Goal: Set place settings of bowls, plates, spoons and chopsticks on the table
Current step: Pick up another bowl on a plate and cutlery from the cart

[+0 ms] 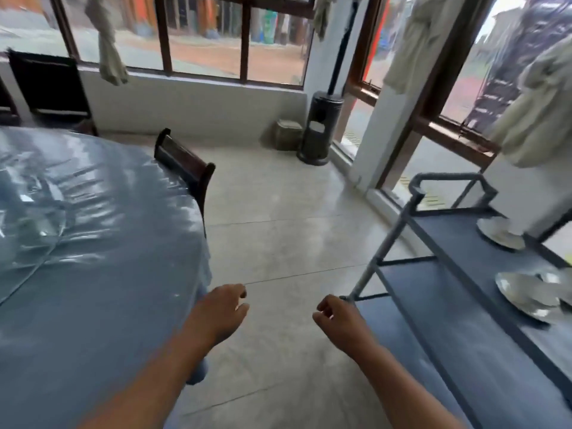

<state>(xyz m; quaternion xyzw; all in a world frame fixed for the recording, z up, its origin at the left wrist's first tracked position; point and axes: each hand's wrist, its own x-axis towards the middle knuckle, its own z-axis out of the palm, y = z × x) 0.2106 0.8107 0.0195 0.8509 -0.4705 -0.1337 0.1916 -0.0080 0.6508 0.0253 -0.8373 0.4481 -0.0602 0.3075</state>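
- Left grip (pixel 223 311): fingers loosely curled, holding nothing; it hangs over the floor just beside the table's near edge.
- Right grip (pixel 337 317): fingers curled in loosely, holding nothing; it sits close to the bottom of a corner post of the cart (pixel 385 243). Contact cannot be confirmed.
- Table (pixel 93 305): on the left, round-edged, covered in blue cloth, with a wrinkled clear plastic sheet (pixel 62 196) over its far part. No settings are laid on the visible part.
- Task items: white dishes (pixel 526 297) rest on the cart's top shelf at right, with a further white dish (pixel 501 238) behind them. They are too blurred to tell plates from bowls.
- Floor (pixel 278 243): pale polished concrete with thin joint lines.
- Seating: a dark wooden chair (pixel 185 164) is tucked against the table's far side, and a second chair (pixel 49 85) stands by the wall.
- Room: a dark patio heater (pixel 322 128) occupies the corner, with wood-framed windows (pixel 204 41) on both walls and pale tied curtains (pixel 405 48).
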